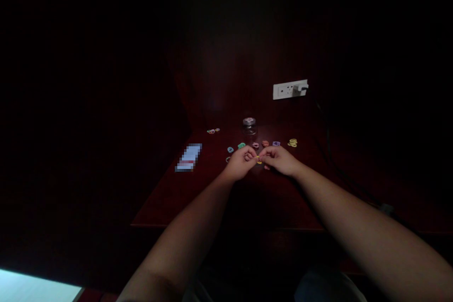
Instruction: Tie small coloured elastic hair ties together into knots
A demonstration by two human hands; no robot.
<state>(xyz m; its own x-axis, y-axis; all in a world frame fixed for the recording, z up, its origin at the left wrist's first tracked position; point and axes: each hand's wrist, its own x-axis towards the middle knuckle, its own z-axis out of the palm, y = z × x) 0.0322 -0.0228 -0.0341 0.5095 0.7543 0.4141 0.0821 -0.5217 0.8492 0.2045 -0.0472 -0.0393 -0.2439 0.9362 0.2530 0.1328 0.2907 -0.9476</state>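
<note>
My left hand (242, 163) and my right hand (279, 159) meet above the dark red table, fingertips pinched together on a small yellow hair tie (259, 162). Just beyond my fingers lies a row of small coloured hair ties in little piles: blue (230, 149), green (241, 145), pink (255, 145), orange-red (265, 143), purple (276, 143) and yellow (292, 142). Another hair tie (228, 160) is partly hidden by my left hand, and something pinkish (266, 167) shows under my right fingers.
A clear lidded jar (249, 125) stands behind the piles. Several mixed hair ties (213, 130) lie at the back left. A blurred-out phone (188, 157) rests on the left of the table (170, 203). A plug sits in the wall socket (290, 89), its dark cable running down the right side.
</note>
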